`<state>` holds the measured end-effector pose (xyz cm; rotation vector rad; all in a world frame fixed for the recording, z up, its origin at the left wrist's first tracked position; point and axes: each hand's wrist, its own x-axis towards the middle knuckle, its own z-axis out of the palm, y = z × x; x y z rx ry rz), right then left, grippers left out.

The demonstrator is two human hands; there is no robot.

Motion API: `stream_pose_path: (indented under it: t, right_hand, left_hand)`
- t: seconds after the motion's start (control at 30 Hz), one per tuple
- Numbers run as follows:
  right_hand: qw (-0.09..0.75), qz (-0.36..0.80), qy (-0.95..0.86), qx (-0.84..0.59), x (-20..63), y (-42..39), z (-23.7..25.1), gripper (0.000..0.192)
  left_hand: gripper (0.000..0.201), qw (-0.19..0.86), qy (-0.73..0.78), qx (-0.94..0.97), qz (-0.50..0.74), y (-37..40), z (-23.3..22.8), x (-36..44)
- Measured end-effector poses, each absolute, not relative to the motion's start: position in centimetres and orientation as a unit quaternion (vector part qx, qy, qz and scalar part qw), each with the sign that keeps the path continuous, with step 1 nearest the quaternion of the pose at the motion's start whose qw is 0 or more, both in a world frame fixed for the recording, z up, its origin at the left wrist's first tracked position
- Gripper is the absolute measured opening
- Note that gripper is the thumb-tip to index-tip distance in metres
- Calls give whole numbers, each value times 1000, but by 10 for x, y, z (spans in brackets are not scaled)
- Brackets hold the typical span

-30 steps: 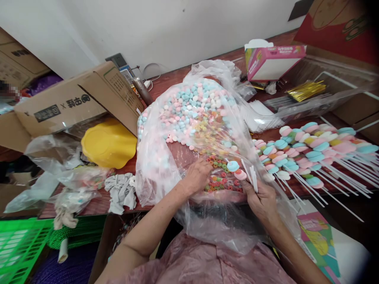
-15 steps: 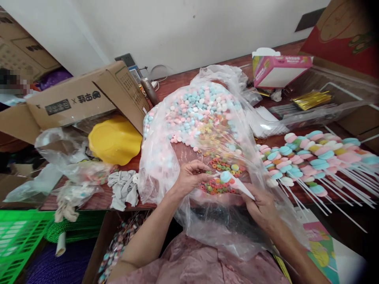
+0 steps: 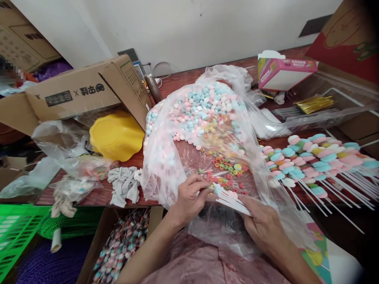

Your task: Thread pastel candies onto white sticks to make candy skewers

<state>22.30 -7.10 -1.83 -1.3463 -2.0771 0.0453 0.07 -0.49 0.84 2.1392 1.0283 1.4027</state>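
My right hand is closed around several white sticks, fanned slightly and pointing left. Blue and pink candies show at the far end of the sticks. At that end my left hand is closed in a pinch; what its fingertips hold is too small to make out. Below and behind the hands, on a clear plastic bag, lie colourful ring-shaped candies. Farther back is a broad heap of pink, blue and white marshmallows.
Finished-looking marshmallow skewers are piled at the right. A yellow wavy-edged bowl, a cardboard box and grey cloth gloves stand or lie at the left. Below the table edge is a box of wrapped sweets. A pink carton sits back right.
The sticks in my right hand have turned and spread, showing several separate ends. My left hand has moved slightly down and stays pinched near their tips. The view has shifted a little.
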Motion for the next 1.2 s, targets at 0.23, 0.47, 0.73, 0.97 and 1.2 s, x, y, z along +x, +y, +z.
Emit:
stream_pose_path:
  t: [0.23, 0.47, 0.73, 0.97, 1.2]
  right_hand:
    - [361, 102, -786, -492, 203, -78, -29, 41]
    - [445, 132, -745, -478, 198, -70, -31, 40]
    - [478, 171, -694, -511, 209, -59, -34, 22]
    - [494, 155, -672, -530, 214, -59, -43, 13]
    - [458, 167, -666, -564, 215, -56, -52, 22]
  left_hand:
    - [15, 131, 364, 792, 473, -23, 1, -12]
    - [34, 354, 398, 610, 586, -22, 7, -5]
    - [30, 662, 358, 478, 453, 15, 31, 15]
    - [34, 611, 356, 532, 465, 16, 25, 34]
    - [41, 510, 338, 677, 409, 19, 11, 34]
